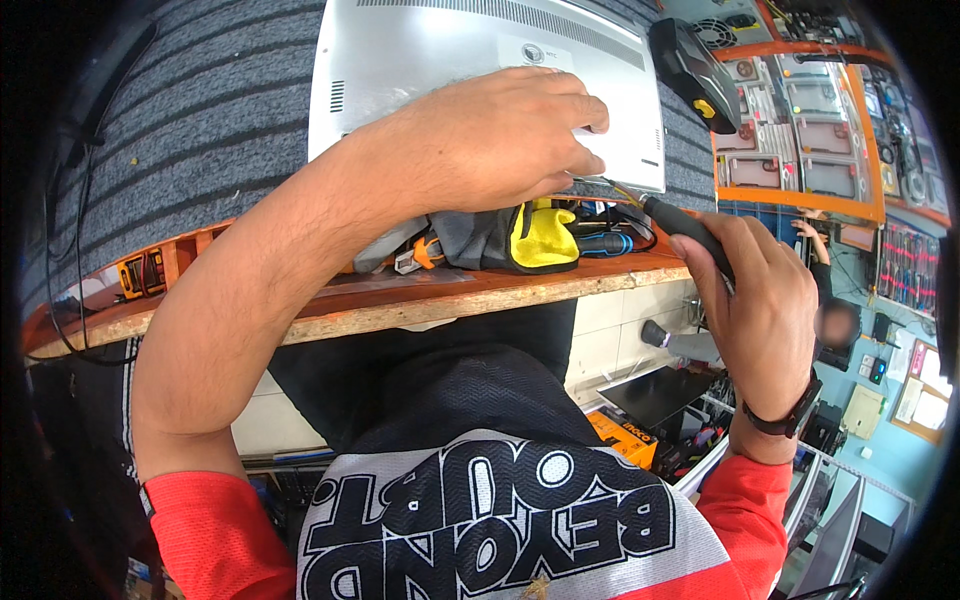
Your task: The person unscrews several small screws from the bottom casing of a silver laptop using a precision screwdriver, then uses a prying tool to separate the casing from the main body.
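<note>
A silver laptop (pixel 480 50) lies bottom side up on the bench, its vents and round emblem showing. My left hand (pixel 510 135) rests on it near the front right edge, fingers apart and bent, with no object seen in them. My right hand (pixel 760 280) is wrapped around the dark handle of a screwdriver (pixel 690 230). Its thin shaft slants up and left, and its tip is at the laptop's front edge, close to my left fingertips. Whether the tip sits in the seam or only touches it is too small to tell.
Below the striped grey mat (pixel 220 110), an open shelf holds a yellow and grey cloth (pixel 545 235), a blue-handled tool (pixel 605 244) and a yellow multimeter (pixel 141 274). A black device (pixel 695 75) stands right of the laptop. Another person (pixel 836 325) is at the far right.
</note>
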`<move>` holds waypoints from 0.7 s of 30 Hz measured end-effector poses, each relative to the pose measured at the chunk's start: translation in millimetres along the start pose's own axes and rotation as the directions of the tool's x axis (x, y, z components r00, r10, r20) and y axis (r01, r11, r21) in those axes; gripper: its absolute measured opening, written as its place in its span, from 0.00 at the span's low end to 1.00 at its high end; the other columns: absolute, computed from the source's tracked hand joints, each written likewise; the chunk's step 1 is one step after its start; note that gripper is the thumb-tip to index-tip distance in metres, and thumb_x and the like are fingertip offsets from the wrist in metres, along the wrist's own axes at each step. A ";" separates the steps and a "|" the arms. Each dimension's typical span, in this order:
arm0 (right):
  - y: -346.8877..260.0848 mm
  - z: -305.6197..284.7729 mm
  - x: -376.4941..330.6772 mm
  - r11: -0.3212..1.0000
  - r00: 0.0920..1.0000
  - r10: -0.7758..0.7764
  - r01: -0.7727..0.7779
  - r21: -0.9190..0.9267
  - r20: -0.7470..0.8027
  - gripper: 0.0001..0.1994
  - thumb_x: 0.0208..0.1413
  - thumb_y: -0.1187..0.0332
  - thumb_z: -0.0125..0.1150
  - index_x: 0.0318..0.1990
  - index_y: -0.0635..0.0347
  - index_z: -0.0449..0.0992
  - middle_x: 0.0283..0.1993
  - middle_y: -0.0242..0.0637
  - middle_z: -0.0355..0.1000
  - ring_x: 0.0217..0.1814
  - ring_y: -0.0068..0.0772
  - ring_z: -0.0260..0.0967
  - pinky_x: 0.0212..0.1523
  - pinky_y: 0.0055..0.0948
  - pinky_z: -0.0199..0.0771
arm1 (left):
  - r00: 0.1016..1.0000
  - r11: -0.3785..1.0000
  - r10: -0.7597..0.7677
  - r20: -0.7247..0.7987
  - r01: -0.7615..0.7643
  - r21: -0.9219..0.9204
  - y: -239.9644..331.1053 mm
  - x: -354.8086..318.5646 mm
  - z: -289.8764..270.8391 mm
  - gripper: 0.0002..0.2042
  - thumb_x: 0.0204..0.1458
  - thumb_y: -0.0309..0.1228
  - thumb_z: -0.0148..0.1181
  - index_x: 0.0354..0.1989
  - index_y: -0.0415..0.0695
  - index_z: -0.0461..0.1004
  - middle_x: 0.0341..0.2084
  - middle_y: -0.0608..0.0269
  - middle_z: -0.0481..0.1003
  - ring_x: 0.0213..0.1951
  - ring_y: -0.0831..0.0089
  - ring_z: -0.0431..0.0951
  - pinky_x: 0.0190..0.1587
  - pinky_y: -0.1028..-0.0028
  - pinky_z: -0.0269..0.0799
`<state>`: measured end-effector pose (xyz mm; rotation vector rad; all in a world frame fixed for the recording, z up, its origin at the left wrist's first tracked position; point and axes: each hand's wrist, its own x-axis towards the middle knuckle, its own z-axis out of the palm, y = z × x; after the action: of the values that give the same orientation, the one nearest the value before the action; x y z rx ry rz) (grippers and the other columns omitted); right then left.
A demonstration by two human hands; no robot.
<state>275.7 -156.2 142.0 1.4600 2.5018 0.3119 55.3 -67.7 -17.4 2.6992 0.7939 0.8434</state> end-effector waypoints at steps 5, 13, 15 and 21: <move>-4.3 -6.6 5.4 0.998 0.998 -0.070 0.070 0.000 -0.007 0.14 0.59 0.64 0.71 0.48 0.56 0.76 0.36 0.38 0.75 0.31 0.45 0.73 0.33 0.40 0.72 | 1.000 1.000 -0.002 0.021 0.002 0.022 0.3 1.3 -0.4 0.15 0.58 0.34 0.67 0.53 0.52 0.85 0.60 0.61 0.76 0.65 0.62 0.72 0.68 0.63 0.69; -3.3 -5.9 5.6 0.998 1.000 -0.001 0.002 0.060 -0.019 0.12 0.60 0.65 0.69 0.47 0.57 0.76 0.37 0.40 0.76 0.32 0.47 0.74 0.33 0.41 0.72 | 1.000 1.000 0.002 0.029 -0.001 -0.015 -0.3 2.8 -0.9 0.15 0.58 0.34 0.66 0.53 0.51 0.85 0.59 0.61 0.76 0.65 0.62 0.72 0.68 0.63 0.70; -4.2 -5.3 7.7 0.995 0.999 -0.032 0.035 0.097 -0.038 0.12 0.60 0.66 0.70 0.47 0.57 0.76 0.37 0.41 0.77 0.32 0.48 0.75 0.33 0.41 0.72 | 1.000 1.000 -0.003 0.016 0.003 -0.007 -0.8 0.9 1.1 0.15 0.58 0.34 0.67 0.53 0.51 0.85 0.59 0.60 0.76 0.65 0.62 0.72 0.68 0.63 0.70; 4.9 -0.9 2.7 0.992 0.998 0.051 -0.055 0.114 0.038 0.14 0.60 0.67 0.69 0.50 0.57 0.76 0.40 0.42 0.76 0.35 0.49 0.75 0.35 0.42 0.73 | 1.000 1.000 0.003 0.011 -0.003 0.015 -0.3 1.0 2.2 0.15 0.58 0.34 0.67 0.53 0.51 0.85 0.59 0.60 0.76 0.65 0.62 0.72 0.68 0.64 0.69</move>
<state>278.1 -151.5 144.1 1.5636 2.4936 0.1526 57.2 -67.0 -18.8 2.7158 0.7976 0.8262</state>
